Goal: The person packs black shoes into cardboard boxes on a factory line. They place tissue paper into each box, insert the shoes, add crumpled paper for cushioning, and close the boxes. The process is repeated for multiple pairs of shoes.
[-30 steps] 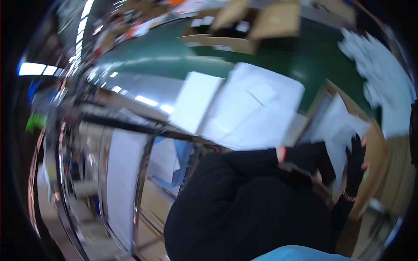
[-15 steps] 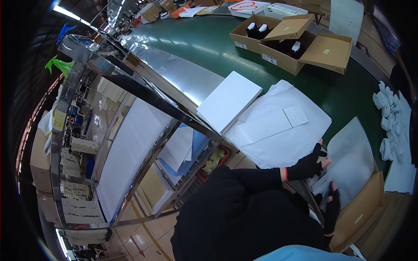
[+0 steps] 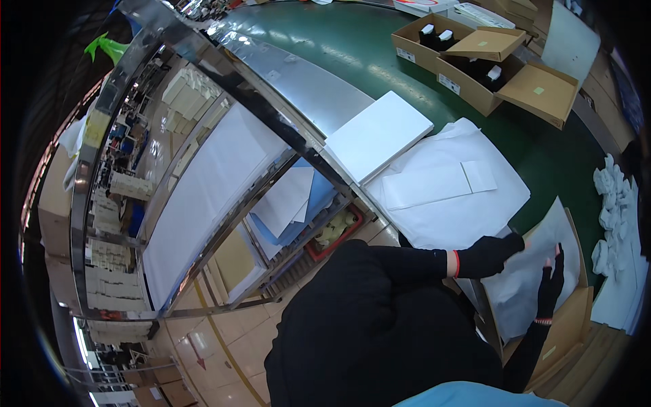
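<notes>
A sheet of white tissue paper (image 3: 513, 298) lies over an open brown cardboard box (image 3: 574, 313) at the right. My left hand (image 3: 496, 256), in a black fingerless glove with a red band at the wrist, is closed at the paper's left side. What its fingers hold, if anything, is hidden. My right hand (image 3: 550, 281), gloved alike, rests on the paper with its fingers stretched out. The box's contents are covered by the paper and my hands. To the left lies a pile of white paper sheets (image 3: 434, 227), topped by a folded white piece (image 3: 424, 188).
A white flat stack (image 3: 380, 136) stands beside the sheets. Two open brown boxes (image 3: 468, 85) with dark contents sit on the green table (image 3: 339, 44). Crumpled white paper (image 3: 614, 217) lines the far right. A metal-framed rack (image 3: 258, 95) with paper stands left.
My left hand has gone from spread fingers to closed. My right hand has moved up onto the paper, which now lies flatter over the box. The whole view has shifted.
</notes>
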`<state>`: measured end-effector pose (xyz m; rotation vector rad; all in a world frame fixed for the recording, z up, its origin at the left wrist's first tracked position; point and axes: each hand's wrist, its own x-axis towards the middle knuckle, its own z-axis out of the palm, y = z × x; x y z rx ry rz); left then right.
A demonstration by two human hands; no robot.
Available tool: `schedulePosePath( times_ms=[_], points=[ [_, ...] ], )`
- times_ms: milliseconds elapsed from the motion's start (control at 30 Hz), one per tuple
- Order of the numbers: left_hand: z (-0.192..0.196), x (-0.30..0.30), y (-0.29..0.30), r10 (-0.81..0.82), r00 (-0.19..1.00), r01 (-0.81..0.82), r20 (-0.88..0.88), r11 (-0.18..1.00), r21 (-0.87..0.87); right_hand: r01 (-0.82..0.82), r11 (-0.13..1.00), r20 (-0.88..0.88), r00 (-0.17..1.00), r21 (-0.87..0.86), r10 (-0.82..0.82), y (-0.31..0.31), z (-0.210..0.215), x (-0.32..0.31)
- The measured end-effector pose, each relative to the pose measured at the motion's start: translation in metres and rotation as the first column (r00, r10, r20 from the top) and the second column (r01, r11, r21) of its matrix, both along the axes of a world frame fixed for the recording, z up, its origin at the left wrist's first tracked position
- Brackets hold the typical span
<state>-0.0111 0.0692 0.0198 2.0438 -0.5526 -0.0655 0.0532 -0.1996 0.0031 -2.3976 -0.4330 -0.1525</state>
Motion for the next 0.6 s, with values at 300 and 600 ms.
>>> schedulePosePath(
  times_ms=[300,600],
  points=[
    [0.038,-0.031,0.011,-0.368,0.93,0.327,0.004,0.831,0.45,-0.076,0.607,-0.096,0.995,-0.791,0.0,0.008,-0.053,0.078],
    [-0.052,-0.011,-0.006,-0.59,0.745,0.211,0.311,0.651,0.729,-0.128,0.37,-0.163,0.985,-0.92,-0.064,0.038,-0.013,0.09]
  ],
)
